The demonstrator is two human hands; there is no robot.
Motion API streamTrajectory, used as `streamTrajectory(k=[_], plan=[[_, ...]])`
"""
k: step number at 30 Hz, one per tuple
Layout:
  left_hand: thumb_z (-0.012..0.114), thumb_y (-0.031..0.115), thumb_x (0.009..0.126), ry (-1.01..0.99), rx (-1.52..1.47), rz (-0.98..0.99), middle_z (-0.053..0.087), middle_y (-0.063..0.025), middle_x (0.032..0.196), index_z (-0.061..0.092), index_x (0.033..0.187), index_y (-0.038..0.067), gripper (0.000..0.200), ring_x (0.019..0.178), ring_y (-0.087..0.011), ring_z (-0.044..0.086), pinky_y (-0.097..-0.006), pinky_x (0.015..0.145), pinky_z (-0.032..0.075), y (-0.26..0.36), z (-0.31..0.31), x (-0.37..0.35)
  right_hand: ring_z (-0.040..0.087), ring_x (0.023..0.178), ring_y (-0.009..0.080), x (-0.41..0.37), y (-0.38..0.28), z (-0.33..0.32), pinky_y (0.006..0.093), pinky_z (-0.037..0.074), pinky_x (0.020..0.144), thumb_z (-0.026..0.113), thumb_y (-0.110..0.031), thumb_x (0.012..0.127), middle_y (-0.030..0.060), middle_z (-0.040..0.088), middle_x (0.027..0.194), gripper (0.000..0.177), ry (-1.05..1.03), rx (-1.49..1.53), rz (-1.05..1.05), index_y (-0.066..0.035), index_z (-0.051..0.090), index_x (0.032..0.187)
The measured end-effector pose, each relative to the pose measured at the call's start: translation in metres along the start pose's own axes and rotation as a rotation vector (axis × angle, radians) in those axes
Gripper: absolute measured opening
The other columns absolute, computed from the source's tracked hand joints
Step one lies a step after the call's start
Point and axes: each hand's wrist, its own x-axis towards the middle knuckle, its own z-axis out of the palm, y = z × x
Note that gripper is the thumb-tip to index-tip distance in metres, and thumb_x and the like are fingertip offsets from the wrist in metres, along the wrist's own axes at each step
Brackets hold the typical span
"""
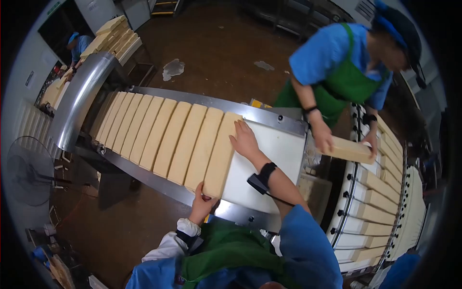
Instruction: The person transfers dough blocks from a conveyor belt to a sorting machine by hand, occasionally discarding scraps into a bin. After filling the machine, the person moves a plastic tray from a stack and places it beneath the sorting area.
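A row of several long, pale yellow blocks (179, 137) lies side by side on a white conveyor (260, 164). My left hand (201, 206) is at the near end of the rightmost block (221, 156), its fingers and thumb closed on that end. At the block's far end rests my right hand (244, 139), fingers spread against its top and right edge. White belt surface shows to the right of this block, under my right forearm.
Across the conveyor, a co-worker (337, 72) in a green apron holds a block (350, 150) over a second conveyor (344, 226) loaded with blocks. A metal arch (84, 98) spans the left end. Far left are stacked blocks (113, 36), another person (79, 45) and a fan (31, 168).
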Motion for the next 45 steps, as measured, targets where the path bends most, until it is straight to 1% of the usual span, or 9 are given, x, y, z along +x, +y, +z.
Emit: streamTrajectory(k=[6,13,16,19,27,29,32,37,45], plan=[[0.075,0.009,0.077,-0.208,-0.031,-0.129,0.063,-0.0098,0.103,0.025,0.148,0.005,0.087,0.08,-0.0136,0.06,-0.026,0.072,0.051,0.017,-0.011,0.012,0.023,0.143,0.034,0.026,-0.017,0.045,0.049,0.016,0.116,0.054,-0.034,0.091,0.0213,0.035,0.148,0.064,-0.136,-0.258,0.127,0.005,0.038,0.14],[0.073,0.026,0.074,-0.147,0.057,-0.221,0.055,-0.0267,0.125,0.024,0.148,0.01,0.089,0.111,-0.0356,0.059,-0.0377,0.093,0.047,0.033,0.007,0.01,0.048,0.116,0.0298,0.062,-0.039,0.029,0.0483,0.028,0.106,0.062,-0.028,0.073,0.0149,0.055,0.117,0.056,-0.093,-0.369,0.273,0.004,0.053,0.119],[0.073,0.019,0.074,-0.029,0.199,-0.089,0.062,-0.0159,0.101,0.023,0.147,0.007,0.09,0.074,-0.021,0.061,-0.0327,0.067,0.051,0.03,0.023,0.008,0.045,0.119,0.0273,0.071,-0.033,0.025,0.0549,0.03,0.103,0.065,-0.038,0.07,0.0127,0.053,0.118,0.063,-0.205,-0.389,0.422,-0.001,0.054,0.12],[0.074,0.026,0.07,-0.076,0.272,-0.093,0.059,-0.0267,0.116,0.024,0.145,0.008,0.092,0.096,-0.0373,0.062,-0.0418,0.083,0.05,0.04,0.027,0.006,0.043,0.125,0.0275,0.056,-0.031,-0.01,0.0593,0.031,0.1,0.065,-0.047,0.071,0.013,0.051,0.126,0.069,-0.301,-0.435,0.492,-0.004,0.054,0.124],[0.081,0.031,0.06,-0.278,0.835,0.271,0.059,-0.0325,0.095,0.023,0.144,0.017,0.103,0.087,-0.0463,0.061,-0.0522,0.077,0.051,0.042,0.049,0.019,0.057,0.111,0.0407,-0.09,0.074,-0.134,0.0421,0.05,0.092,0.073,-0.054,0.065,0.0262,0.057,0.122,0.096,-0.329,-0.069,0.938,0.006,0.04,0.133],[0.084,0.029,0.056,-0.245,0.895,0.323,0.063,-0.0259,0.098,0.037,0.135,0.01,0.094,0.089,-0.0417,0.064,-0.0492,0.077,0.052,0.044,0.051,0.023,0.059,0.108,0.0406,-0.136,0.087,-0.135,0.0425,0.05,0.091,0.077,-0.05,0.063,0.0264,0.058,0.12,0.097,-0.346,-0.055,0.622,0.002,0.038,0.135],[0.084,0.027,0.06,-0.267,0.903,0.31,0.063,-0.0207,0.104,0.046,0.124,0.013,0.076,0.095,-0.0435,0.061,-0.0512,0.079,0.051,0.05,0.054,0.034,0.058,0.103,0.043,-0.189,0.068,-0.134,0.047,0.049,0.088,0.078,-0.041,0.064,0.028,0.059,0.11,0.077,-0.249,-0.089,0.373,-0.014,0.049,0.131],[0.081,0.022,0.062,-0.301,1.065,0.483,0.063,-0.0206,0.098,0.052,0.114,0.011,0.06,0.094,-0.0419,0.058,-0.0497,0.079,0.05,0.076,0.104,0.004,0.056,0.096,0.0401,-0.272,0.048,-0.152,0.0478,0.047,0.081,0.071,-0.019,0.069,0.0239,0.054,0.099,0.057,0.121,-0.256,0.655,-0.02,0.056,0.124],[0.078,0.018,0.059,-1.168,0.771,0.704,0.062,-0.0205,0.108,0.05,0.121,0.006,0.069,0.104,-0.0414,0.056,-0.0466,0.089,0.047,0.097,0.286,-0.175,0.057,0.092,0.0378,-0.543,0.008,-0.374,0.0452,0.048,0.079,0.078,-0.016,0.062,0.0167,0.061,0.093,0.051,0.37,-0.397,0.951,-0.018,0.063,0.111]])
